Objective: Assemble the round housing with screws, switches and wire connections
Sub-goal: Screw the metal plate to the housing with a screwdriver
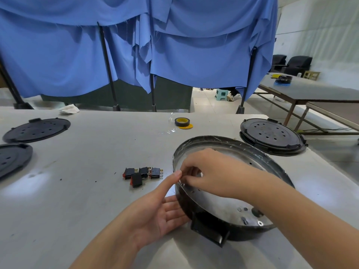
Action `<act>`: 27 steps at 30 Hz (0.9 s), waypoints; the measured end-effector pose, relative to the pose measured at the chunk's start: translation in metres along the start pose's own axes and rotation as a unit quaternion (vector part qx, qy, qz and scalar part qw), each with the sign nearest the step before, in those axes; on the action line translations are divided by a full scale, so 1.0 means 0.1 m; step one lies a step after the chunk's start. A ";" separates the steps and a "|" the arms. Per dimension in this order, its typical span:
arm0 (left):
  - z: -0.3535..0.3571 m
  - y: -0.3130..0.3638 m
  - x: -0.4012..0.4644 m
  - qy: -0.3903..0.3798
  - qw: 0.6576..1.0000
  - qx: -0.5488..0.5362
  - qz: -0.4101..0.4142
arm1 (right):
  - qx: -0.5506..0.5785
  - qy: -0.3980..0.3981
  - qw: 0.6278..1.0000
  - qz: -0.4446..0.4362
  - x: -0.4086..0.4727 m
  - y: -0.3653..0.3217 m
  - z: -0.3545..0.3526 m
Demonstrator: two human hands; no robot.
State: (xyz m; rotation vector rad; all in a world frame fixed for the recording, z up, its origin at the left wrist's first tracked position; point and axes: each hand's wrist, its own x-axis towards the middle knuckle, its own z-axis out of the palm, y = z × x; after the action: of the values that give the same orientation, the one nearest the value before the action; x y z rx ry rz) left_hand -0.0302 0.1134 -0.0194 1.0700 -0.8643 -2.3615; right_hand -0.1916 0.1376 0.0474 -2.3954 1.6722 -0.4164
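Note:
The round black housing [275, 164] with a shiny metal inside lies on the white table right of centre, a black block sticking out of its near wall. My left hand [165, 208] lies flat against the housing's left outer wall, thumb raised to the rim. My right hand [206, 169] reaches over the rim, its fingers curled and pinching something small at the inner left wall; what it pinches is hidden. Several black rocker switches [142, 174] with red faces lie in a cluster left of the housing. Small loose screws or washers [246, 216] lie in the housing's near part.
A roll of black tape [182, 121] on a yellow disc sits further back. Black perforated lids lie at the left [37, 130], at the left edge [11, 158], and stacked at the right [272, 135]. A crumpled cloth [70, 109] lies far left. Blue curtains hang behind.

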 end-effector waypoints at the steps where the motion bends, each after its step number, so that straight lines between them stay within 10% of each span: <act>1: 0.00 0.00 0.00 0.001 1.000 0.002 0.001 | -0.003 -0.003 1.000 0.000 0.00 -0.01 0.00; 27: 0.00 -0.01 0.02 0.006 1.000 0.001 0.000 | -0.043 0.018 0.998 -0.033 -0.02 0.00 0.08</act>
State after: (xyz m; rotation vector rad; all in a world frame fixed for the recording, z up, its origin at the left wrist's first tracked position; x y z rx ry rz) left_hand -0.0314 0.1125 -0.0212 1.0840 -0.8623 -2.3528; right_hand -0.1899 0.1394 0.0394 -2.5245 1.6609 -0.4079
